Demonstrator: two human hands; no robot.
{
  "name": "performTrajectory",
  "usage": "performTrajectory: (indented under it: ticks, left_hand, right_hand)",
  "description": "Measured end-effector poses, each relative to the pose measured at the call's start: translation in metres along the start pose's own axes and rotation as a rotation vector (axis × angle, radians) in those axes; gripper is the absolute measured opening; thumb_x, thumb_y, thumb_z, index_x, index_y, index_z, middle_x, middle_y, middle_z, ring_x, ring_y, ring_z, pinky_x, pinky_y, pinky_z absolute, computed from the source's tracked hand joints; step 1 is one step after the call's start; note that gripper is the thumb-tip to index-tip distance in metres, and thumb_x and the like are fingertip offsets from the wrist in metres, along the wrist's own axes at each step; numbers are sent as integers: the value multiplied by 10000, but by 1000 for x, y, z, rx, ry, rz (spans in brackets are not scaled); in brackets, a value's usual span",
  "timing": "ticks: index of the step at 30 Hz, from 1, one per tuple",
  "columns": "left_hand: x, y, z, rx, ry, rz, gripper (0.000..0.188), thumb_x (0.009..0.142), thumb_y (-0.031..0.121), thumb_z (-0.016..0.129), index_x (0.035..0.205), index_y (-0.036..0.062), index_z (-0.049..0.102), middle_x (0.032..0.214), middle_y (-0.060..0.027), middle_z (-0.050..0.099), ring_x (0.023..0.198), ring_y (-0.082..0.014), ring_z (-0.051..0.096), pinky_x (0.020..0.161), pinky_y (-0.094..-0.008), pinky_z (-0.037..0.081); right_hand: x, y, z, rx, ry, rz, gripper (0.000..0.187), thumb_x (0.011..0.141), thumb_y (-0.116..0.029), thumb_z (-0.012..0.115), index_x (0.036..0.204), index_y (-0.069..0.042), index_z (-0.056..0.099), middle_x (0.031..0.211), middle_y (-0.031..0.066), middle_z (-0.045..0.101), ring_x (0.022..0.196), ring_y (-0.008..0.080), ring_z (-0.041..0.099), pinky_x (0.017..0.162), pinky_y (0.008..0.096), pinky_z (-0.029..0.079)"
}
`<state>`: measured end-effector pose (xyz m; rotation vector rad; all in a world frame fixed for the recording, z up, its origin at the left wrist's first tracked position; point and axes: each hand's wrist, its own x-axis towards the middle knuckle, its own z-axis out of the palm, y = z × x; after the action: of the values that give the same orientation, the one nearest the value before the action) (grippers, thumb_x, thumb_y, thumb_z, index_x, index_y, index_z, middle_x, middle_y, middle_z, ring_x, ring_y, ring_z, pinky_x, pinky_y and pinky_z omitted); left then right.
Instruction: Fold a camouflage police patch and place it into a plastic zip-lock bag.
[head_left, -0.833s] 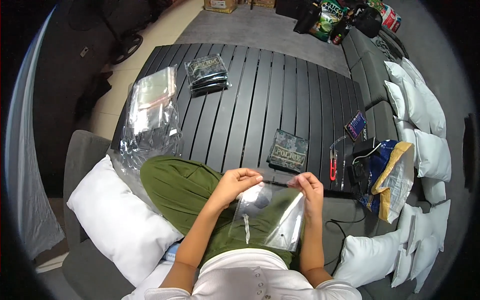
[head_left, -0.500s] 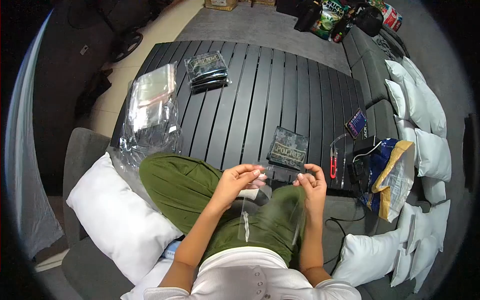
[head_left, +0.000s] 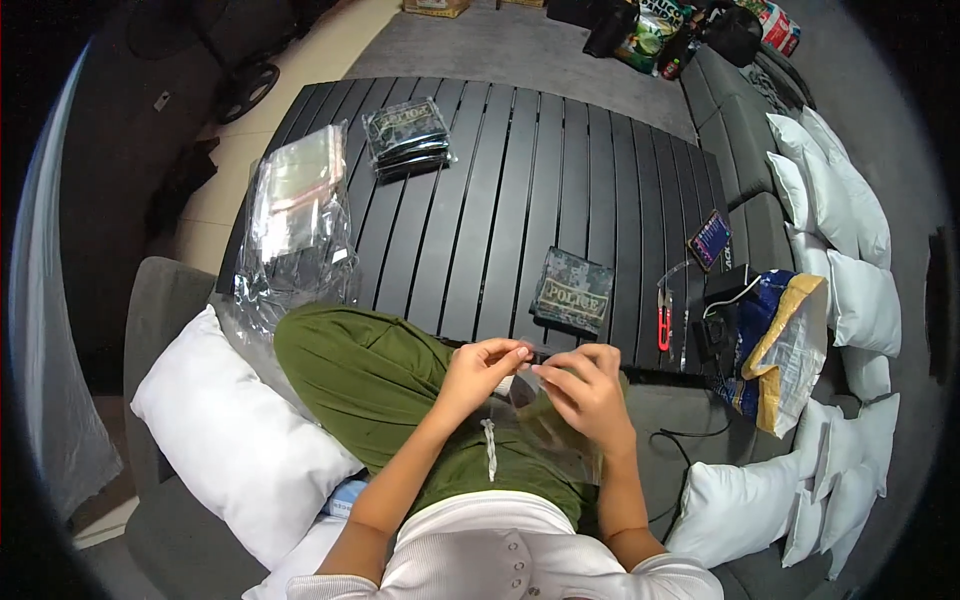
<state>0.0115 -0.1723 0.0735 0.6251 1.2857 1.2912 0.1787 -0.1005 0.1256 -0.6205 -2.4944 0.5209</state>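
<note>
One clear plastic bag (head_left: 562, 445) is hanging above the lap (head_left: 455, 465), its top edge apparently being parted: the left hand (head_left: 475, 378) is pinching it; the right hand (head_left: 590, 397) is working beside it, grip unclear. The next move is probably calling for light fingertip pressure.

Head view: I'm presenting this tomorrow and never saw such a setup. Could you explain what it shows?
No machine here: a person's bare left hand and right hand, seen by a wide camera worn on the head, looking down, so straight edges bend. The left hand pinches a clear bag over green trousers; the right hand meets it near the top, though its hold is hard to judge. On the black table lie a flat camouflage item, perhaps a wallet, and a wrapped stack, with plastic bags at left and red snips at right.
</note>
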Motion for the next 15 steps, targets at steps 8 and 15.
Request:
performTrajectory:
  ticks: [8,15]
  left_hand:
    - [-9,10,7,277,-61,80,219,848,165,604,965,-16,646,823,-54,671,734,-62,600,666,-214,488]
    - [-14,13,12,398,-134,128,202,838,103,588,988,-23,635,814,-48,662,696,-46,563,631,-210,475]
  right_hand:
    - [-5,0,16,50,127,122,230,701,-111,692,924,-66,656,859,35,598,786,218,505,713,323,397]
    - [-3,0,12,145,142,187,189,686,-119,701,859,-52,660,818,42,585,767,220,497,705,329,400]
